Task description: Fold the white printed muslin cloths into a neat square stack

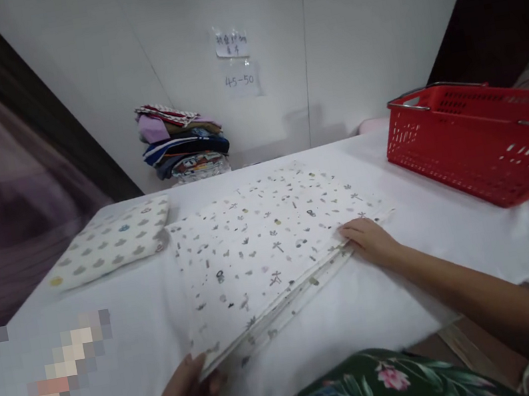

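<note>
A white cloth point(256, 240) printed with small palm trees and other little motifs lies spread in layers on the table. My left hand point(188, 390) pinches its near left corner, lifting it slightly, with some fingers underneath. Farther right, my right hand point(365, 238) grips the near edge of the same cloth close to its right end, thumb and fingers closed. Between both hands the near edge runs fairly straight, and a lower layer hangs loosely below it. Just left of this cloth lies a folded cream cloth point(114, 243) with grey cloud-like shapes.
A white-covered table point(452, 227) fills the middle. On its right side stands a red plastic basket point(485, 154) with metal handles. Several folded fabrics point(184, 140) are stacked near the wall, beside paper notes point(233, 44). A purplish curtain point(1, 201) hangs left.
</note>
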`<state>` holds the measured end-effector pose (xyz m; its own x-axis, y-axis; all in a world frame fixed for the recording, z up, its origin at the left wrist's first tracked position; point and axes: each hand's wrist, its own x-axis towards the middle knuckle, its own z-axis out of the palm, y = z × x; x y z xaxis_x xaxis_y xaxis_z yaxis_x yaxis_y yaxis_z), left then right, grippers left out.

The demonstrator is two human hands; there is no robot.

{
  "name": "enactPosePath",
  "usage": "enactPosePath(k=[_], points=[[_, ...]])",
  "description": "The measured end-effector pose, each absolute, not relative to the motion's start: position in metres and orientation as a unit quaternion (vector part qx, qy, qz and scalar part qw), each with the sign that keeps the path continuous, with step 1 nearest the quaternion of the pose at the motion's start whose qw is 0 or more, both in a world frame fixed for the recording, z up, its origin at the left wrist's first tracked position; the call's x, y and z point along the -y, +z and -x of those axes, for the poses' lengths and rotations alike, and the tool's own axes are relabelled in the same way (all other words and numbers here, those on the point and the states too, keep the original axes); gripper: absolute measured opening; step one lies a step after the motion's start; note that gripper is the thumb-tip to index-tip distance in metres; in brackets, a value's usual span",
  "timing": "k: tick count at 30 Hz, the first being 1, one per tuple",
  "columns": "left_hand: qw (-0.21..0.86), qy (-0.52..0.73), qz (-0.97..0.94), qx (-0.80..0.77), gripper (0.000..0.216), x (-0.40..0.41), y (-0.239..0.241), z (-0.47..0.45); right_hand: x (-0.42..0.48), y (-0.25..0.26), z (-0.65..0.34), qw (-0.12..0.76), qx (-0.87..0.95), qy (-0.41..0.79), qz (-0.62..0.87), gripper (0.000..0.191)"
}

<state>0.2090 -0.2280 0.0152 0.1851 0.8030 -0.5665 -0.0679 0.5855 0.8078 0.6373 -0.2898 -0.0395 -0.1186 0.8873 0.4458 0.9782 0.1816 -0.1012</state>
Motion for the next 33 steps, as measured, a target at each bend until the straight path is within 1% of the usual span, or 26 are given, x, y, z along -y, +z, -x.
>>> enactPosePath(k=[3, 5, 9, 14, 18, 21, 26, 33], points=[[0.695, 0.311, -0.329, -0.559, 0.025, 0.231, 0.011, -0.208, 0.288, -0.034, -0.624, 0.279, 0.757, -0.053, 0.588, 0.029], [0.694, 0.319, -0.325, -0.557, 0.024, 0.232, 0.006, -0.208, 0.281, -0.030, -0.610, 0.295, 0.772, -0.009, 0.562, 0.026], [0.693, 0.337, -0.320, -0.550, 0.023, 0.234, 0.000, -0.209, 0.259, -0.027, -0.588, 0.237, 0.829, 0.032, 0.506, 0.022], [0.683, 0.348, -0.329, -0.551, 0.022, 0.237, -0.004, -0.210, 0.243, -0.035, -0.583, 0.188, 0.866, 0.002, 0.463, 0.023], [0.703, 0.345, -0.314, -0.537, 0.017, 0.241, 0.001, -0.208, 0.248, -0.036, -0.589, 0.176, 0.875, -0.039, 0.449, 0.026], [0.721, 0.341, -0.307, -0.518, 0.018, 0.243, 0.006, -0.204, 0.255, -0.035, -0.590, 0.172, 0.872, -0.052, 0.455, 0.025], [0.728, 0.322, -0.266, -0.543, 0.019, 0.241, 0.005, -0.200, 0.262, -0.035, -0.582, 0.149, 0.883, -0.018, 0.444, 0.022], [0.725, 0.336, -0.259, -0.542, 0.016, 0.240, 0.010, -0.204, 0.258, -0.034, -0.575, 0.153, 0.893, -0.003, 0.423, 0.023]])
